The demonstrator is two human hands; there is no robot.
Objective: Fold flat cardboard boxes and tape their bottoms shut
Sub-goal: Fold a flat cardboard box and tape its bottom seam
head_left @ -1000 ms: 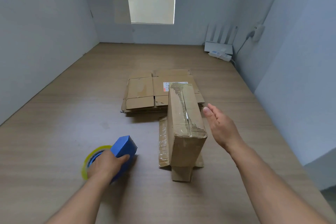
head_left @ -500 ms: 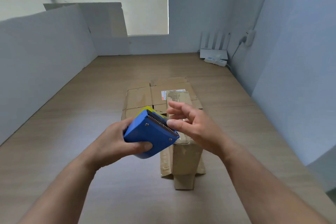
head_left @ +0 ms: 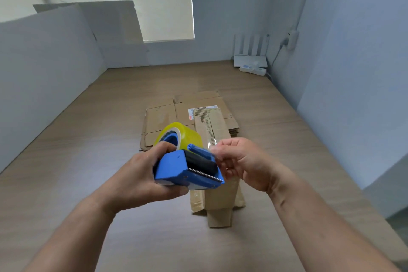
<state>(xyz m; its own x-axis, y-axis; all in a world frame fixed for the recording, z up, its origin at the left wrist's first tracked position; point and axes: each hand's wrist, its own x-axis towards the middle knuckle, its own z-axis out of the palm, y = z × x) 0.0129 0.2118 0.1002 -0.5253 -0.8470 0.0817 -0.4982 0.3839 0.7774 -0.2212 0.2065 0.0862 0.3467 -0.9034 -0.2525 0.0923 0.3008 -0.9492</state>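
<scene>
My left hand point(head_left: 141, 174) grips a blue tape dispenser point(head_left: 187, 168) with a yellow-tinted tape roll point(head_left: 183, 134), held in the air above the table. My right hand point(head_left: 245, 163) pinches the clear tape end at the dispenser's roller, its fingers curled. Below the hands stands a folded cardboard box point(head_left: 220, 201), bottom up, with flaps spread on the table; its top is partly hidden by the dispenser. Behind it lies a stack of flat cardboard boxes point(head_left: 161, 117).
The wooden table point(head_left: 88, 139) is walled by white boards on the left point(head_left: 44, 62) and right point(head_left: 353, 51). A white router point(head_left: 250, 59) and a power strip point(head_left: 254, 70) sit at the far right corner.
My left hand lifted the dispenser from the table to chest height and turned it so the roll faces away. My right hand came from beside the box to the dispenser and took the tape end.
</scene>
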